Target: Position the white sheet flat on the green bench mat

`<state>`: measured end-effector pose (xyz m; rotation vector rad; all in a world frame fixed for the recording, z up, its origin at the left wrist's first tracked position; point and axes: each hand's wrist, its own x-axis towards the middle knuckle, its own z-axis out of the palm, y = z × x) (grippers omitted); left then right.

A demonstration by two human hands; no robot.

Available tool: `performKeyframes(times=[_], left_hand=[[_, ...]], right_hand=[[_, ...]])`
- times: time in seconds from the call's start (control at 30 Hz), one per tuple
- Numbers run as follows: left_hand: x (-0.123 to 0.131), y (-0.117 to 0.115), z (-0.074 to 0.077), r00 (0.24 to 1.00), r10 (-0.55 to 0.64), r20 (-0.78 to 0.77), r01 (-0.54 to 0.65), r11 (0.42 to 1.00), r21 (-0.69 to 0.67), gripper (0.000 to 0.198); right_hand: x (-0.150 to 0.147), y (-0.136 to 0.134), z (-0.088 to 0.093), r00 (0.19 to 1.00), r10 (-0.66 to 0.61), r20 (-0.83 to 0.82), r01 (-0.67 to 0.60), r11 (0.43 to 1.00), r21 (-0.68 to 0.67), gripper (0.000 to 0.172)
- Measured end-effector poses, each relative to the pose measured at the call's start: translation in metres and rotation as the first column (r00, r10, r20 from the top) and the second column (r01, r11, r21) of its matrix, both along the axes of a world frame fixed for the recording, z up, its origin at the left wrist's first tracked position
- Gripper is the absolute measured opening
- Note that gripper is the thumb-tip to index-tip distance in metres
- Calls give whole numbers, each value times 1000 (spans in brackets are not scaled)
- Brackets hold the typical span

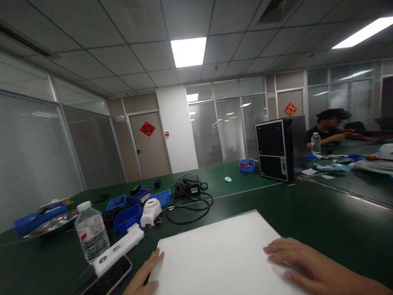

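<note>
A large white board lies flat on the green table right in front of me. My left hand touches the board's left edge, thumb and fingers stretched out and holding nothing. My right hand rests flat on the board's right side, fingers spread toward the left. Both hands are partly cut off by the lower edge of the view.
Left of the board lie a black phone, a white bar-shaped device and a water bottle. Behind them are blue bins, a white gadget and black cables. A computer tower stands far right, where another person sits.
</note>
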<state>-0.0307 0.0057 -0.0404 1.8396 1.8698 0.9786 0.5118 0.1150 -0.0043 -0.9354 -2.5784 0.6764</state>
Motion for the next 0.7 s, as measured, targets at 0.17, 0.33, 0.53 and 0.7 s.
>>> performKeyframes(times=[0.17, 0.33, 0.53, 0.7], left_hand=[[3, 7, -7, 988, 63, 138, -69, 997, 35, 48], [12, 8, -13, 989, 106, -103, -101, 993, 53, 51], [18, 8, -11, 931, 45, -363, -26, 998, 55, 49], [19, 12, -11, 933, 29, -358, -16, 999, 39, 48]], right_hand=[[-2, 18, -14, 955, -290, -61, 296, 941, 166, 48], [0, 31, -20, 816, -577, 32, 559, 803, 206, 64], [-14, 23, -4, 823, -566, 44, 561, 823, 85, 47], [-26, 58, 22, 778, -611, 149, 623, 780, -57, 37]])
